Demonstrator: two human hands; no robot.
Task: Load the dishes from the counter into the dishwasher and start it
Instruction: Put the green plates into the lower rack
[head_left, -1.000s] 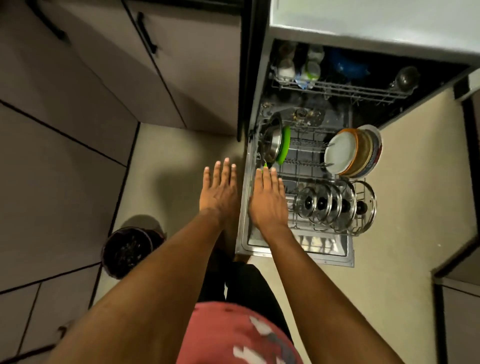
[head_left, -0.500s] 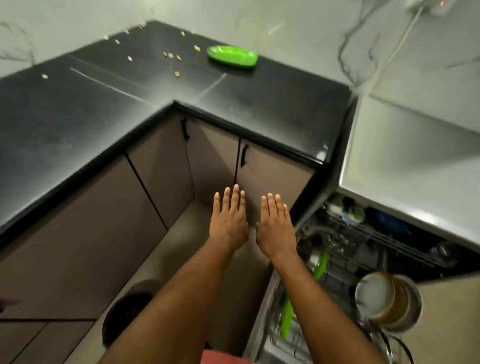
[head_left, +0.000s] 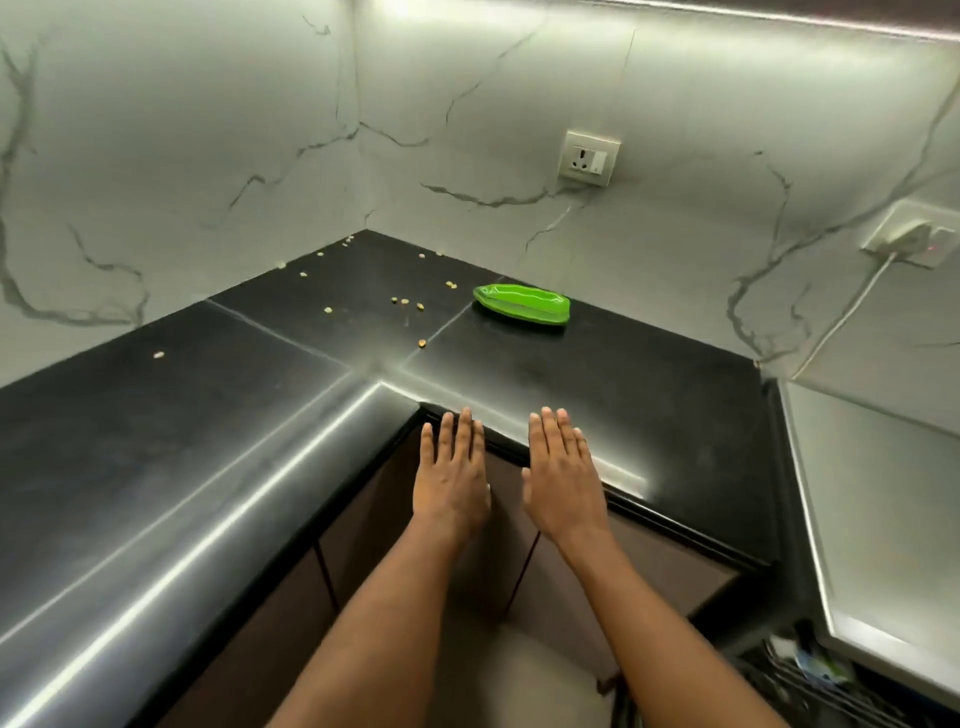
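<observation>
Both hands free. Left hand (head_left: 452, 478) and right hand (head_left: 563, 480) are flat, palms down, fingers straight and close together, nothing in either. They sit side by side in front of the inner corner of the tabletop (head_left: 649, 395). The fingertips overlap its front edge in view, and I can't tell if they touch it. Cabinet doors (head_left: 363, 545) are below them.

Further out, the green dish (head_left: 522, 305) lies on the tabletop well beyond the hands, near the back wall and right of the corner. It's the only dish I can see up there. Small pale crumbs (head_left: 405, 301) are scattered to its left, apart from it. There's a wall socket (head_left: 589, 158) above, and a second one at far right with a plug (head_left: 914, 239) and cable in it.

Bottom right corner of the frame shows a bit of dishwasher rack (head_left: 821, 680). It's exposed, so I read the door as open. Something is in it, but it's too dim to identify.

My read on progress: near the tail end of loading.
- To do: reach across, take the green dish, rack it.
- Then: push the rack in, shut the door, start the cycle.
- Unknown: how full the rack is, and whether anything waits out of frame.
- The crumbs aren't dishes, so I'm ignoring them.
</observation>
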